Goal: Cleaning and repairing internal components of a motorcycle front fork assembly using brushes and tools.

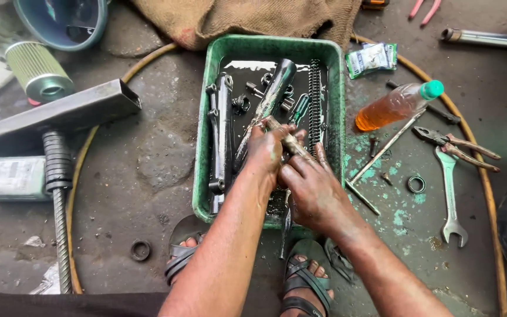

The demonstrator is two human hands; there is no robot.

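Both our left hand (265, 149) and right hand (312, 188) grip the oily, slippery steel tube (271, 100) over the green tray (203, 117); it looks heavy, so we'd grasp its lower end firmly.

Both arms are bare, with no sleeves. The left hand (263, 151) and the right hand (312, 189) look wet and smeared with dark grease. At 6 o'clock, both feet wear open sandals (303, 282) with dark straps, so the toes show.
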